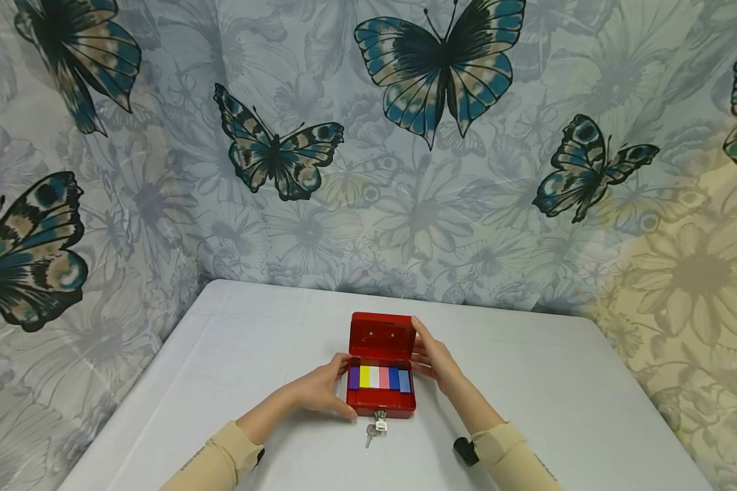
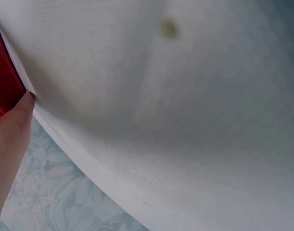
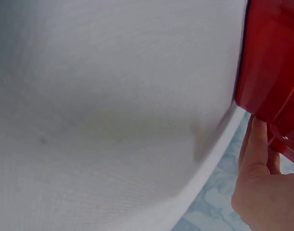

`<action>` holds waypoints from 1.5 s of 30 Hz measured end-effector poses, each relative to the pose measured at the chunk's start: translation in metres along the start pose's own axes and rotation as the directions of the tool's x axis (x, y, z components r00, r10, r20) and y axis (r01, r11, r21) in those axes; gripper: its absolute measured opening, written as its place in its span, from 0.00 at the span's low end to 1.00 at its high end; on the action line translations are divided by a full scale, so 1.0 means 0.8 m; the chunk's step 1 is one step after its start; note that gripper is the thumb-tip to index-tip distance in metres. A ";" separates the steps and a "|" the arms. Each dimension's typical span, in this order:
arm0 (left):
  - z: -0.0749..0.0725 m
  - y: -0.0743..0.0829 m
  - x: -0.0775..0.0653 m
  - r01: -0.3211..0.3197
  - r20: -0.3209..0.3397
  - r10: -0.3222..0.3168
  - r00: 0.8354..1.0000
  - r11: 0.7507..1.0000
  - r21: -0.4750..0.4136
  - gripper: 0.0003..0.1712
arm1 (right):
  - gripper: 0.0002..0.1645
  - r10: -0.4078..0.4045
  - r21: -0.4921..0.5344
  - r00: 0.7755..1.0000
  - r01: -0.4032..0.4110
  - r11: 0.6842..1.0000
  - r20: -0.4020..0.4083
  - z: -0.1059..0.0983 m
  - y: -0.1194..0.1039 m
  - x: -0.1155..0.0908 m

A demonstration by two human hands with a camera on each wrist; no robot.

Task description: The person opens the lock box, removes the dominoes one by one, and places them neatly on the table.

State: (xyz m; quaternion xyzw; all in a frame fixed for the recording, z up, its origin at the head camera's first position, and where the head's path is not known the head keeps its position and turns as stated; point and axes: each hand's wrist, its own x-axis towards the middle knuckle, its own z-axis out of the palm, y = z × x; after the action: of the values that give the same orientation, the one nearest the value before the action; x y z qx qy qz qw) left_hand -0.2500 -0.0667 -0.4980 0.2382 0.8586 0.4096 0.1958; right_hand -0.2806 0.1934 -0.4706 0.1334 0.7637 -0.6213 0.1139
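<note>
A red metal cash box (image 1: 382,402) stands on the table with its lid (image 1: 382,335) raised. Across its inside lies a row of several coloured strips (image 1: 379,377): purple, yellow, white, pink, dark blue and light blue. At the box's left side my left hand (image 1: 321,389) holds on, thumb at the front corner and fingers farther back. My right hand (image 1: 437,361) is at the right side, its index finger against the lid's edge and the other fingers lower near the hinge. A small padlock (image 1: 381,424) with keys (image 1: 370,434) is at the box's front.
A white cloth covers the table (image 1: 270,320). Its far edge meets a wall covering (image 1: 368,239) printed with butterflies and flowers. A black object (image 1: 465,451) is beside the right sleeve (image 1: 510,450).
</note>
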 end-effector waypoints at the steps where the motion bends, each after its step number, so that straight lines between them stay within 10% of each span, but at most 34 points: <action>1: 0.000 0.000 0.000 0.003 0.000 -0.003 1.000 1.000 0.003 0.59 | 0.60 0.000 0.001 1.000 0.000 1.000 0.000 0.000 0.000 0.000; 14: -0.001 0.001 -0.002 -0.012 -0.003 0.012 1.000 1.000 0.006 0.58 | 0.60 -0.004 0.087 0.999 0.001 0.996 0.033 0.002 0.003 -0.011; 25: 0.000 0.001 -0.001 -0.007 -0.006 0.007 1.000 1.000 0.000 0.58 | 0.33 -0.044 0.351 0.998 0.057 0.935 -0.046 0.001 0.014 -0.034; 45: 0.001 0.001 -0.001 -0.018 -0.014 0.018 1.000 1.000 0.005 0.58 | 0.17 -0.146 0.237 0.989 0.140 0.961 0.009 0.019 0.007 -0.067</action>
State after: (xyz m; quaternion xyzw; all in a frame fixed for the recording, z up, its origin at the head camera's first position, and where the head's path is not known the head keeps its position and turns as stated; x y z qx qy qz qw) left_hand -0.2488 -0.0663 -0.4972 0.2434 0.8589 0.4108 0.1853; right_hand -0.2283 0.1764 -0.4608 0.0822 0.6905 -0.7160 0.0621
